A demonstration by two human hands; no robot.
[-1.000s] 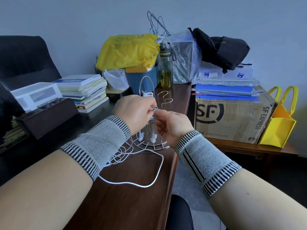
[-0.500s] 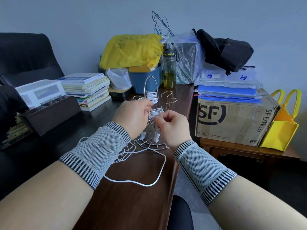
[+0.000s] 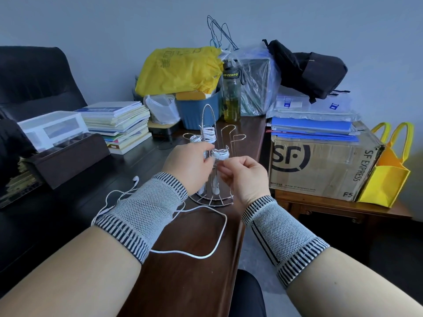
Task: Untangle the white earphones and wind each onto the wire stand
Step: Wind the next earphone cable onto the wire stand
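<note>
DONE: wire stand (image 3: pixel 211 197) carries three white coils, two on far arms, one (image 3: pixel 220 154) on the near arm | NOW: your left hand (image 3: pixel 190 167) and right hand (image 3: pixel 243 173) pinch cord at that coil, fingers curled | LEFT: loose earphone cord (image 3: pixel 215 242) trails near-left on desk (image 3: pixel 190 282); two right hooks bare.

A stack of books (image 3: pixel 119 124) sat on the dark counter (image 3: pixel 187 259); a cardboard box (image 3: pixel 320 165) and yellow tote (image 3: pixel 386 177) stood right.
</note>
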